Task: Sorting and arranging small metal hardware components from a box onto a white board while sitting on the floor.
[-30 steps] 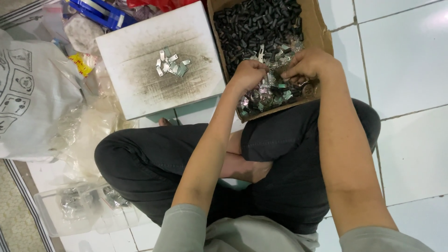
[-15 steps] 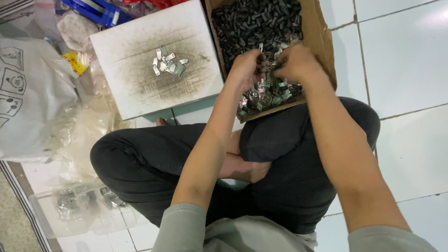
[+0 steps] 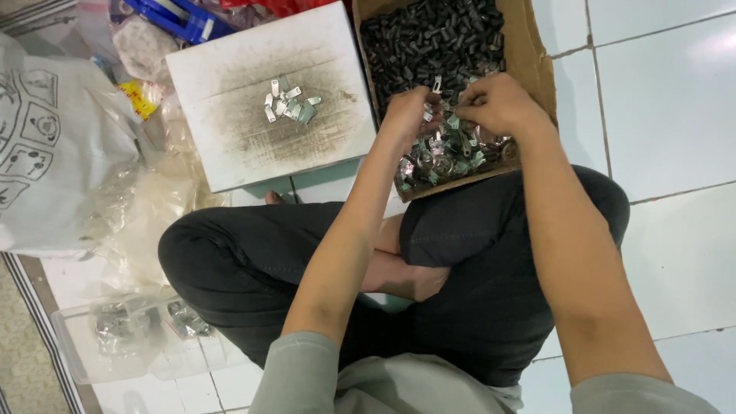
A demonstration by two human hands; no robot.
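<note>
A cardboard box (image 3: 537,61) rests against my knee, holding many small black parts (image 3: 437,38) at the far end and a heap of small silver metal pieces (image 3: 445,157) at the near end. Both hands are inside it over the silver heap. My left hand (image 3: 408,115) has its fingers curled down onto the silver pieces. Just to its right, my right hand (image 3: 498,103) pinches a small silver piece with its fingertips, and the two hands nearly touch. What lies under the palms is hidden.
A worn white board (image 3: 230,115) to the left of the box carries a small pile of silver pieces (image 3: 287,103). Plastic bags (image 3: 54,138) and a clear tub (image 3: 130,345) lie at the left. I sit cross-legged in dark trousers (image 3: 253,261) on white floor tiles (image 3: 667,115).
Both hands have shifted slightly farther into the box and drawn closer together over the silver heap. The pile on the board looks unchanged.
</note>
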